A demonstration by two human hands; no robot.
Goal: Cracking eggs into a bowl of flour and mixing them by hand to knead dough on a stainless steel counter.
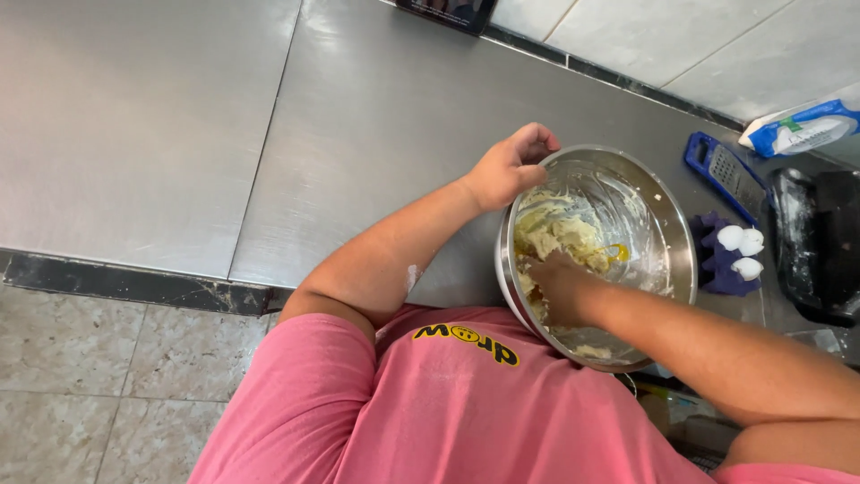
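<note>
One shiny metal bowl (667,229) sits on the steel counter (385,116) near its front edge, and two hands are busy with it: the left hand (512,166) is curled tight on the bowl's rim, and the right hand (557,287) is down inside, fingers pushed into the one lump of pale yellow dough (560,235). Just right of the bowl are three white eggshells (742,246) on one purple cloth (717,264), one blue grater (727,172), and one white bag (802,130) by the wall, while the counter to the left has lots of open room
</note>
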